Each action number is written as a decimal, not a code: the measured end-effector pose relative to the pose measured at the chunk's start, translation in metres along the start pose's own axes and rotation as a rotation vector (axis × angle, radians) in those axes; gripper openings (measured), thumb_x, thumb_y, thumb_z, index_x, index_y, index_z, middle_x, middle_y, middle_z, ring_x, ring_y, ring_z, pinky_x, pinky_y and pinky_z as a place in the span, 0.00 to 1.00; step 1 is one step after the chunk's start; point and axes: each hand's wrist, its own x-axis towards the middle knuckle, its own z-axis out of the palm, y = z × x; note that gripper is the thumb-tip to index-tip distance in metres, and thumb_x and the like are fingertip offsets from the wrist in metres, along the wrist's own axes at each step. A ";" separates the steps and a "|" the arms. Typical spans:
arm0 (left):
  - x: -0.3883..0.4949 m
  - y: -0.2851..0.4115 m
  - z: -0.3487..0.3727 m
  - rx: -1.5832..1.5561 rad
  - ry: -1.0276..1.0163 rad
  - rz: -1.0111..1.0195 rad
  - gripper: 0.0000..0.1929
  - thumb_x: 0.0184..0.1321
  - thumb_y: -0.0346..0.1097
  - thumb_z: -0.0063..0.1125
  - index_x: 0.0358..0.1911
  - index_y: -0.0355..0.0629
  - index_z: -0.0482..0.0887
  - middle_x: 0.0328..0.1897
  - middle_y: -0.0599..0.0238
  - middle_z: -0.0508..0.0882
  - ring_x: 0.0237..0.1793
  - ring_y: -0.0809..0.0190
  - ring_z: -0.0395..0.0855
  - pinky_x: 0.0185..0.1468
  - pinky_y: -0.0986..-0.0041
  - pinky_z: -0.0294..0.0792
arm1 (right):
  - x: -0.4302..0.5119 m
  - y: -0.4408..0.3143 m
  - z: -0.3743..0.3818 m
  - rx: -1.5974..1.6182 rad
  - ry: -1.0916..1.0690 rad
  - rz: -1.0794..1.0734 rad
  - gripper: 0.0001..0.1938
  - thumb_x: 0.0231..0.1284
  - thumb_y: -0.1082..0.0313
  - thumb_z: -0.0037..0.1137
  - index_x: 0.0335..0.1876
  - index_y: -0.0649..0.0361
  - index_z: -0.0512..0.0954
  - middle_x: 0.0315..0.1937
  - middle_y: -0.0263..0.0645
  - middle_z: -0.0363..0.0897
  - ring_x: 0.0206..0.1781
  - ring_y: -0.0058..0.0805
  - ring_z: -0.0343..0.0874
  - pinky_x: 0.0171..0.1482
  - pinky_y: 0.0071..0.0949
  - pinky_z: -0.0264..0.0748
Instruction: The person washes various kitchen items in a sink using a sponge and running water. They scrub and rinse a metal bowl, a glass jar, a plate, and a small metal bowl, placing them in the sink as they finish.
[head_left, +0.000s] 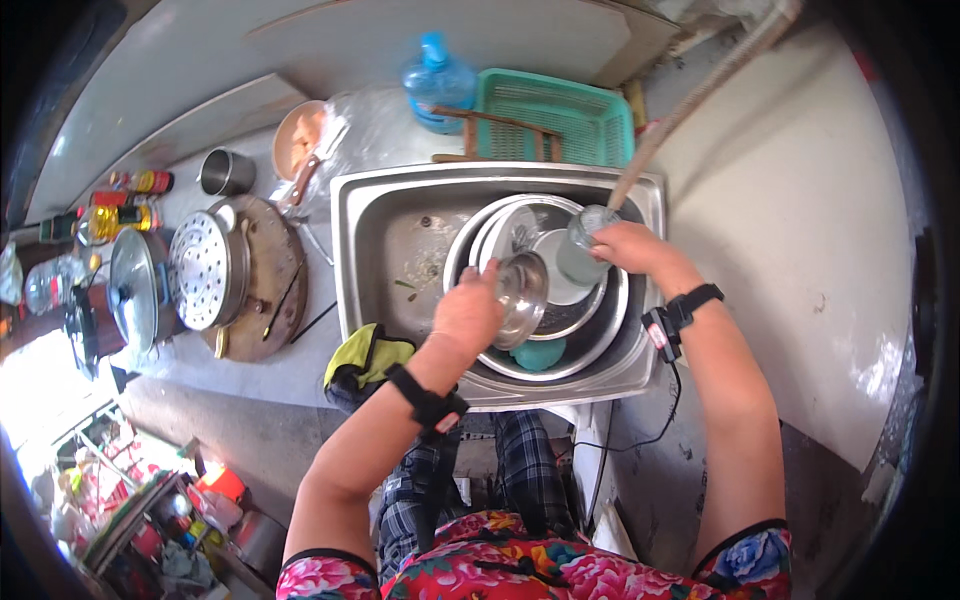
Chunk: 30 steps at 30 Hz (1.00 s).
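Note:
My left hand (466, 311) grips a small shiny metal bowl (525, 296), tilted on its side over the sink (375, 247). In my right hand (634, 247) is a translucent glass jar (581, 251), held near its mouth. The lower end of a ribbed hose (675, 127) meets the jar's mouth; whether it reaches inside cannot be told. Below both hands, nested metal basins (604, 330) stand in the right part of the sink. White dishes (501, 238) lie within them, and a teal item (538, 354) shows at the front.
A yellow-green and black cloth item (367, 358) hangs over the sink's front-left edge. Behind the sink stand a green plastic basket (559, 112) and a blue water bottle (442, 82). To the left are a knife (304, 178), a round wooden board (274, 277) and a perforated steamer tray (199, 270).

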 end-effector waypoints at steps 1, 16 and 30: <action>0.004 0.004 0.006 -0.007 -0.024 -0.035 0.29 0.50 0.31 0.50 0.61 0.40 0.63 0.53 0.39 0.73 0.42 0.45 0.80 0.45 0.60 0.73 | 0.000 0.001 0.000 -0.004 -0.010 0.010 0.12 0.57 0.57 0.50 0.31 0.57 0.75 0.31 0.46 0.76 0.40 0.48 0.75 0.41 0.43 0.70; -0.039 -0.214 -0.069 0.085 0.429 -0.388 0.10 0.55 0.39 0.50 0.37 0.50 0.82 0.37 0.56 0.83 0.36 0.50 0.82 0.39 0.60 0.74 | 0.008 -0.020 -0.001 -0.011 -0.115 0.104 0.12 0.57 0.57 0.49 0.32 0.59 0.75 0.33 0.47 0.77 0.41 0.48 0.75 0.43 0.43 0.70; -0.034 -0.375 -0.024 0.286 0.296 -0.687 0.07 0.51 0.35 0.57 0.33 0.44 0.79 0.41 0.55 0.79 0.41 0.48 0.80 0.42 0.61 0.74 | 0.018 -0.031 0.004 -0.046 -0.094 0.162 0.11 0.57 0.58 0.50 0.31 0.59 0.74 0.28 0.47 0.76 0.37 0.48 0.75 0.40 0.42 0.69</action>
